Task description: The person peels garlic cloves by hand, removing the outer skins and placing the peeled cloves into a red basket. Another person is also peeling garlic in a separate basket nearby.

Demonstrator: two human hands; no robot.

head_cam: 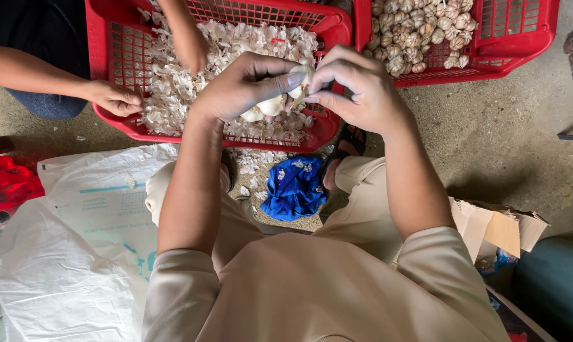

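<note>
Gripping a garlic bulb (pixel 275 101), left hand (pixel 242 85) and right hand (pixel 356 85) clamped together, over red basket's near rim (pixel 235 140).

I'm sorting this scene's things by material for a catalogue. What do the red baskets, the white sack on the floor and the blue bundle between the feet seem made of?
Red baskets: apparently moulded plastic, glossy, with a grid of holes in the walls. White sack: probably woven plastic or thin plastic sheet, matte and crinkled; the weave is too fine to tell. Blue bundle: looks like soft cloth, crumpled in folds.

Garlic bulb (pixel 270 104) mostly hidden inside left hand (pixel 245 85).
</note>
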